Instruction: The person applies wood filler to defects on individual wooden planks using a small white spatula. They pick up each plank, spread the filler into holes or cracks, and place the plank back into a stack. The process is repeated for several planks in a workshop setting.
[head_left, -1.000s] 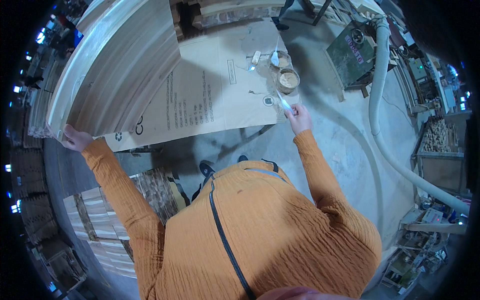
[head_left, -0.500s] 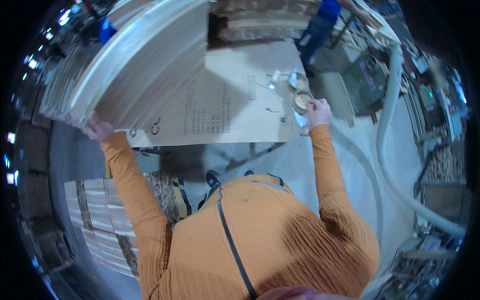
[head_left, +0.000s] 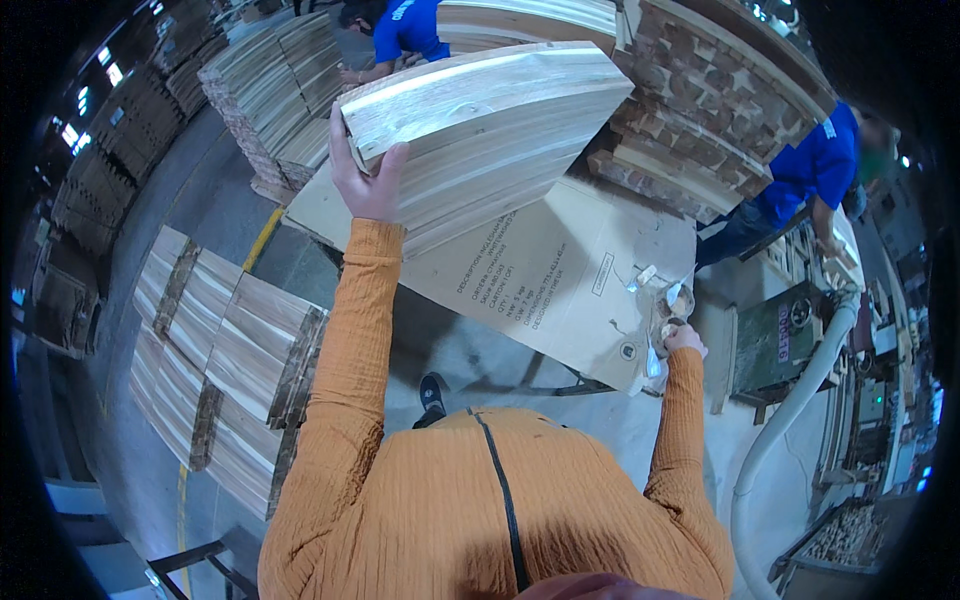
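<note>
My left hand [head_left: 366, 180] grips the near left end of a pale wooden panel [head_left: 480, 160], thumb on the near face and fingers round the far side. The panel stands tilted on its long edge above a cardboard sheet [head_left: 560, 270] with printing. At the sheet's right corner, my right hand [head_left: 686, 342] is closed, fingertips pinched together at a small round dish [head_left: 672, 330]. What those fingertips hold, if anything, is too small to make out. Beside them lie a second round dish [head_left: 680, 298] and crumpled clear plastic [head_left: 655, 366].
Stacked wooden panels [head_left: 275, 95] stand far left, with a low stack [head_left: 225, 350] nearer on the floor. A tall timber stack [head_left: 700, 90] rises behind the sheet. People in blue shirts work at the far left [head_left: 410, 30] and right [head_left: 815, 165]. A thick hose [head_left: 790, 405] curves along the right.
The view has swung, and the cardboard sheet sits further right and turned. My left hand appears higher, still gripping the panel. My right hand stays by the dishes, fingers still pinched.
</note>
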